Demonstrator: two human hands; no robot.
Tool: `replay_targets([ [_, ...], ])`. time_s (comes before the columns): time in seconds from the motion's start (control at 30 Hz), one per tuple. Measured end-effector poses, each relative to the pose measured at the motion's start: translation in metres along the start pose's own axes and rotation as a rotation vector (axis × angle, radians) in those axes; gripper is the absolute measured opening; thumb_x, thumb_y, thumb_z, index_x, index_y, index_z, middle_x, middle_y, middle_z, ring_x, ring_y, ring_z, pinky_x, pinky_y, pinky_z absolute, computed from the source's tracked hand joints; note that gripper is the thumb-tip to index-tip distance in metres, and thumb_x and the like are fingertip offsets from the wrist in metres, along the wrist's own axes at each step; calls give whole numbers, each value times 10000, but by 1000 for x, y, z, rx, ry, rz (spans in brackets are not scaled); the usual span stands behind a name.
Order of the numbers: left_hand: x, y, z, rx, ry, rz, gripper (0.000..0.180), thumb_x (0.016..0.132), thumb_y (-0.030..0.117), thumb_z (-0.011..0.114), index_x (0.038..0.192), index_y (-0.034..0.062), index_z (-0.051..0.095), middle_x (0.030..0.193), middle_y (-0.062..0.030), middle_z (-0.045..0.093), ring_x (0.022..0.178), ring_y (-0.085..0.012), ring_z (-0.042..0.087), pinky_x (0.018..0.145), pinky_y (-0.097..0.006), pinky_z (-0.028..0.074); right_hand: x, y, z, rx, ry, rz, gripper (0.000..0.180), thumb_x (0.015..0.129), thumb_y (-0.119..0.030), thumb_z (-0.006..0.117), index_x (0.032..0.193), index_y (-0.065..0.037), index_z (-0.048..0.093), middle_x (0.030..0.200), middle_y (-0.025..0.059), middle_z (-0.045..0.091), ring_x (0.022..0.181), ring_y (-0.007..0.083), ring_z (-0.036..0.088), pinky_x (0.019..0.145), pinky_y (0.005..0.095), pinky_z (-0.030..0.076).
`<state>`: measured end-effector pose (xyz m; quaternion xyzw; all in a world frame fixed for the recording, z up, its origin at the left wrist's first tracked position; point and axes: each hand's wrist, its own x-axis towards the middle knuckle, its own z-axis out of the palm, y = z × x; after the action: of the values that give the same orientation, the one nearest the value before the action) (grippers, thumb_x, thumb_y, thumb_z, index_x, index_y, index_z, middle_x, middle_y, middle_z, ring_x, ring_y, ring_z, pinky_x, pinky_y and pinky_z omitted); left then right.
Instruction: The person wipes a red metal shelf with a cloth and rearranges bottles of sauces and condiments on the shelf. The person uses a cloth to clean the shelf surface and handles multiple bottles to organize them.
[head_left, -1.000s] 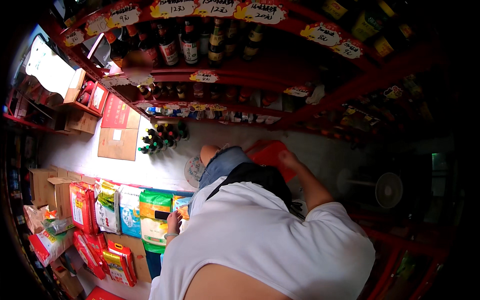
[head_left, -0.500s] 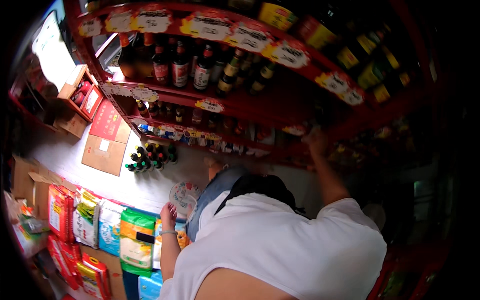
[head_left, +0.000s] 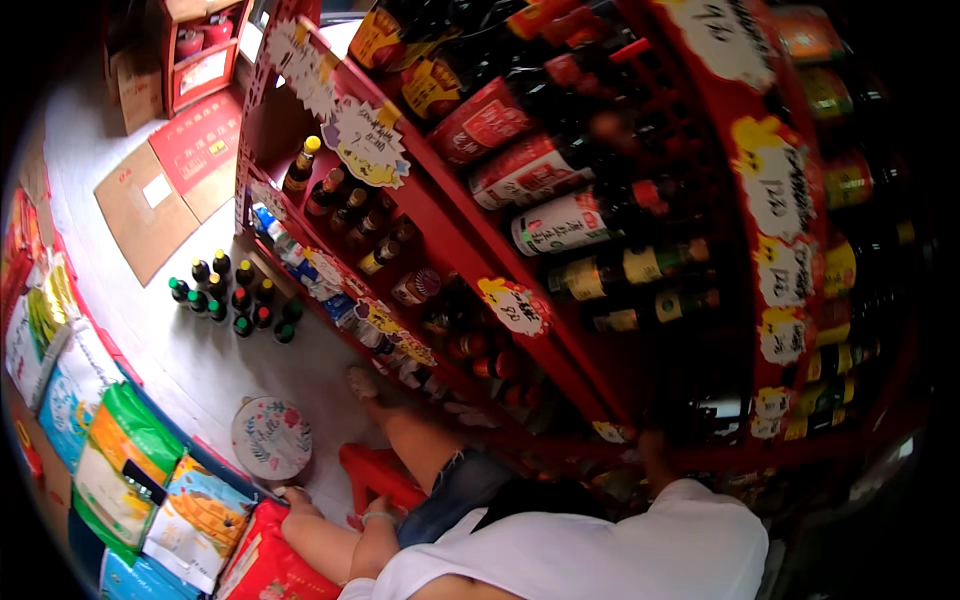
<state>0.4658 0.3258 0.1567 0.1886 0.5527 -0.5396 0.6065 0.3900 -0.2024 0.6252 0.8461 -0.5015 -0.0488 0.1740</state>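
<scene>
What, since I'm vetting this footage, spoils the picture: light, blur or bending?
Head view: the floor at left is bright while the right rim sinks into black; head view: fisheye curves the row of bags; head view: the right hand is too dim to read.

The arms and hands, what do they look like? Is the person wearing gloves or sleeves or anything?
The right arm has a short, loose white sleeve at the top. There's a thin, pale bracelet around the left wrist, and the left hand has no glove. The right hand is too dark to see clearly.
</scene>
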Motion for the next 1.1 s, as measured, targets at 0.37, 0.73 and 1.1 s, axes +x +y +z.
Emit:
replay_targets([
  [0.37,13,12,31,766,238,-213,838,771,584,526,1342,-8,361,1357,-201,351,1180,-314,389,977,-403,317,9,33,24,-228,331,-248,188,817,-104,477,821,-14,642,782,192,614,740,364,594,703,427,474],
  [0.73,-97,58,109,817,438,74,958,736,672,545,1378,-4,327,1398,-221,363,1200,-351,451,1004,-438,351,-12,-26,-12,335,162,141,318,847,-272,499,962,-8,634,954,233,616,900,424,576,769,473,450],
  [1.1,78,111,-1,810,-88,26,755,742,595,612,1235,37,493,1009,-182,643,939,-353,614,849,-426,482,-62,-39,-56,647,326,-74,325,841,-253,586,1039,5,584,922,199,604,901,369,560,823,396,435],
])
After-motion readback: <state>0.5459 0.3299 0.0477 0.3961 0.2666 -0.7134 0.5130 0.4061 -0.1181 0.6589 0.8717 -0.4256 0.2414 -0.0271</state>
